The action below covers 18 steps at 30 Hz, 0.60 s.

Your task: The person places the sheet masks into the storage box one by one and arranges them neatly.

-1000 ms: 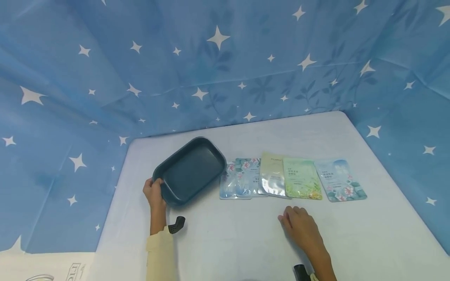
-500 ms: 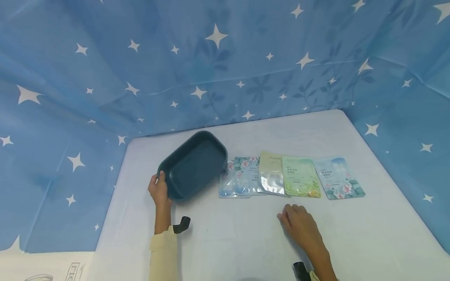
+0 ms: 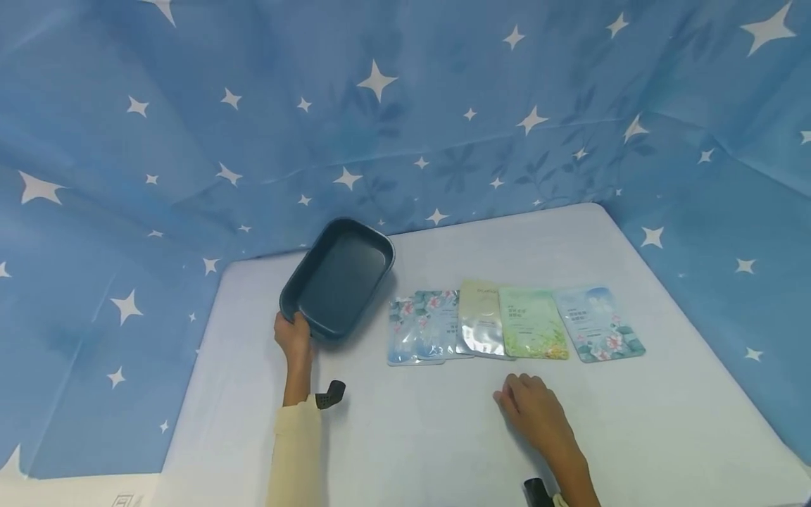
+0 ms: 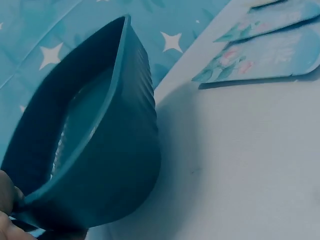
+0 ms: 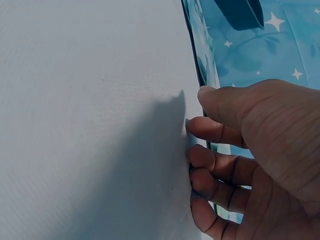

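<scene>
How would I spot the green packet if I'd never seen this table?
On the white table, find the row of flat packets right of the dark basin. The green packet is second from the right, just beyond the right hand. Between a gold-and-silver packet and a blue packet, it alone is green, with yellow flowers.

left sleeve (image 3: 295, 451): pale yellow | left wrist camera (image 3: 331, 395): black, angled, perforated | right wrist camera (image 3: 536, 492): black

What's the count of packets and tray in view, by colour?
Blue packets: 3
Gold packet: 1
Green packet: 1
Dark teal tray: 1
Total: 6, though anything fully hidden under the overlapping packets can't be counted.
</scene>
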{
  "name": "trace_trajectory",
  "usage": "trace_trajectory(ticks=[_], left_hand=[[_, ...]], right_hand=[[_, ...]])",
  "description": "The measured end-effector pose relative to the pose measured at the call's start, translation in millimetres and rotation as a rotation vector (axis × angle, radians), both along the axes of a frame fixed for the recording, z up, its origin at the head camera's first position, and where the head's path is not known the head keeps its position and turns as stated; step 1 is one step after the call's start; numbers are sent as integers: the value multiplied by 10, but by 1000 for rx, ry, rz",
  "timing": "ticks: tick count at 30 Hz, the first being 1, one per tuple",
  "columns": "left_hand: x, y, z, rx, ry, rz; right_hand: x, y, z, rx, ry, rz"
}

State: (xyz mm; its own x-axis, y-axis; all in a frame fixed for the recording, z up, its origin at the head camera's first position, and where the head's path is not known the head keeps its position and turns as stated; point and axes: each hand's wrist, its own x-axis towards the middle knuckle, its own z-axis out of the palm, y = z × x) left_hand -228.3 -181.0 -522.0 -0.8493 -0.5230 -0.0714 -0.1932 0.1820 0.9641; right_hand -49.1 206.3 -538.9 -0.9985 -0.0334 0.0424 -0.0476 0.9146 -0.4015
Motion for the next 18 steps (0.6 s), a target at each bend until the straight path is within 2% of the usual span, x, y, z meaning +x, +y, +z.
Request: trace_trajectory(ticks=[4,7,10,13,15,18], left_hand=[[-116,30,23,-119,58,31],[-222,87,60,-187,88,30],[-325,164,82,-214,116,30],[-416,222,60,-204,141,26],[-442,239,32,-197,148,-2],[-415,254,-53,-149,150,-110]], right_hand=[[11,-23,-3,-12,-49,-5],[11,-28,4,-13,-63,-11],[4,-26,11,-9,-58,-14],[-5,-20,22,-13,-55,-17],[-9,-14,27,-20,-61,-20],[-7,-2,30,-18,-62,-23]])
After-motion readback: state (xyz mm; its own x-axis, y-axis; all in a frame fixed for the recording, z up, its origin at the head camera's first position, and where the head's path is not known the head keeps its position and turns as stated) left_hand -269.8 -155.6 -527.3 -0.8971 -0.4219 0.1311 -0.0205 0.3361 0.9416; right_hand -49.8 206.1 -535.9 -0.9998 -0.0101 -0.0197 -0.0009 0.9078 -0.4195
